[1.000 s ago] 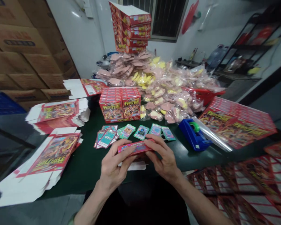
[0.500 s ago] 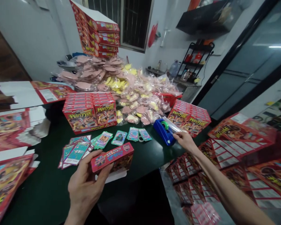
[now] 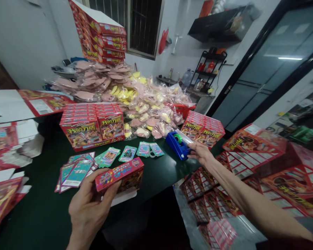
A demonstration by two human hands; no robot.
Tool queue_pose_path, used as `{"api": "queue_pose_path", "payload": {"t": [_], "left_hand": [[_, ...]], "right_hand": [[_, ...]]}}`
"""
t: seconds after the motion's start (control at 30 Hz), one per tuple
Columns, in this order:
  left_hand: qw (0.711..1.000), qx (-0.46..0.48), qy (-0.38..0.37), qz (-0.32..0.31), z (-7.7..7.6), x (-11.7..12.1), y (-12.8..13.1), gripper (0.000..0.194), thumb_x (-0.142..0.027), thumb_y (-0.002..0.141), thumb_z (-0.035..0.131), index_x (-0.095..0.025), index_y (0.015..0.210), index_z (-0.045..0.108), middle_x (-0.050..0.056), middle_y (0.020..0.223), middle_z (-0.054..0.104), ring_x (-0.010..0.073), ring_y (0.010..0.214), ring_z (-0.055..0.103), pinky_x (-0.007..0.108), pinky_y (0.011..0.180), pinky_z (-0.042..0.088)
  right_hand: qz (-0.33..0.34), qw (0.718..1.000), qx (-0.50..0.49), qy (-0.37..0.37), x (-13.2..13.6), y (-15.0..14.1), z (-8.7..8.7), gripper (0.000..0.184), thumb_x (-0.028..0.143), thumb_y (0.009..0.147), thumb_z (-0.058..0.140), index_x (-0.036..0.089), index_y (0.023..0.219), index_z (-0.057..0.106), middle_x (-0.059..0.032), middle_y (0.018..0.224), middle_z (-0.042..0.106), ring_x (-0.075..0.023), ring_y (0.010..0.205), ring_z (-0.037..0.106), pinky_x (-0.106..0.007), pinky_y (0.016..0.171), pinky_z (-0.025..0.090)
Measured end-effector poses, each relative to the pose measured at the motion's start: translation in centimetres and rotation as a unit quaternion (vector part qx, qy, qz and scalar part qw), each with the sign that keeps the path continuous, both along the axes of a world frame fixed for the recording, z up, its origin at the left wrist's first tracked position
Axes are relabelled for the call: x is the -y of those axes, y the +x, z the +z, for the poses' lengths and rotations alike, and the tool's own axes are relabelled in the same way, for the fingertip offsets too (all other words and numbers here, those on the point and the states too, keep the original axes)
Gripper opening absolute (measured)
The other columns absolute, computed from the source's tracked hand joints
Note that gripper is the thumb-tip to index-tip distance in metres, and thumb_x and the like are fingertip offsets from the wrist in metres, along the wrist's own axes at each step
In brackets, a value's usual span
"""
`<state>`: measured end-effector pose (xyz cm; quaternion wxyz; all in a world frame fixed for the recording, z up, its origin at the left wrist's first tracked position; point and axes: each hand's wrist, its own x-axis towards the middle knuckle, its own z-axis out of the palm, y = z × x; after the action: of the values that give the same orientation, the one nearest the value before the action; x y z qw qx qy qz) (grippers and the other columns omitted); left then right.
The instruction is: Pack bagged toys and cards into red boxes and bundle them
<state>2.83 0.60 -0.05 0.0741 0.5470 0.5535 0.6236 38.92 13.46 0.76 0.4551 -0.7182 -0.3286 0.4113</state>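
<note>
- The red box (image 3: 120,173) sits just below and left of the frame's centre, raised above the dark worktop (image 3: 156,177).
- The left hand (image 3: 87,203) pinches its left end, thumb on the near side, fingers behind.
- The right hand (image 3: 202,154), right of centre, is at the tape dispenser (image 3: 177,146) and clear roll (image 3: 185,136); I cannot tell whether its grip closes on either.
- The box looks like thin printed card: probably light, fairly stiff, slightly slick, easily dented if squeezed mid-panel; the edges near its ends seem the safest hold.
- Its long axis climbs gently from lower left to upper right, narrow lettered side up, with a white flap (image 3: 123,198) showing beneath.
</note>
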Motion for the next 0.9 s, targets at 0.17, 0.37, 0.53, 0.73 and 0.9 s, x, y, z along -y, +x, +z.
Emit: {"api": "queue_pose_path", "payload": {"t": [0.17,0.37,0.53,0.73,0.9], "left_hand": [[1.0,0.006,0.014,-0.001,0.2,-0.3,0.1,0.032,-0.028,0.068,0.072,-0.02,0.098,0.062,-0.002,0.081,0.066,0.0106,0.061,0.061,0.017,0.058,0.053],[0.999,0.0,0.032,0.016,0.2,-0.5,0.2,0.035,-0.025,0.067,0.073,-0.019,0.1,0.062,-0.002,0.079,0.067,0.0113,0.062,0.062,0.018,0.062,0.053],[0.997,0.024,0.015,0.071,0.6,0.0,1.1,0.036,-0.028,0.066,0.073,-0.018,0.099,0.062,-0.001,0.078,0.066,0.0113,0.061,0.061,0.019,0.061,0.052],[0.998,0.061,0.005,0.034,0.3,0.3,1.6,0.034,-0.026,0.068,0.072,-0.018,0.099,0.059,0.0,0.079,0.065,0.0118,0.062,0.063,0.02,0.06,0.053],[0.999,0.037,0.015,0.01,-0.1,0.2,1.2,0.033,-0.024,0.071,0.07,-0.019,0.1,0.058,0.002,0.085,0.063,0.0145,0.071,0.063,0.026,0.068,0.053]], "right_hand": [[-0.047,0.993,-0.054,0.098,2.2,0.0,-2.6,0.019,0.025,0.089,0.054,0.012,0.102,0.057,-0.004,0.097,0.06,-0.013,0.08,0.06,-0.029,0.067,0.053],[-0.036,0.996,-0.016,0.084,2.1,0.3,-5.2,0.027,0.03,0.089,0.054,0.014,0.11,0.055,-0.0066,0.107,0.059,-0.0167,0.089,0.06,-0.035,0.075,0.052],[-0.01,0.996,0.067,0.059,1.2,1.2,-5.2,0.029,0.031,0.088,0.055,0.014,0.111,0.056,-0.0064,0.11,0.058,-0.0188,0.092,0.059,-0.036,0.077,0.052],[0.006,0.982,0.166,0.085,2.8,1.2,-4.3,0.014,0.026,0.082,0.061,0.012,0.083,0.062,-0.0044,0.093,0.061,-0.0168,0.084,0.058,-0.032,0.072,0.048],[0.035,0.963,0.202,0.175,7.8,-3.9,-2.3,0.014,0.024,0.067,0.063,0.017,0.056,0.06,-0.0057,0.079,0.059,-0.0206,0.083,0.054,-0.03,0.07,0.042]]}}
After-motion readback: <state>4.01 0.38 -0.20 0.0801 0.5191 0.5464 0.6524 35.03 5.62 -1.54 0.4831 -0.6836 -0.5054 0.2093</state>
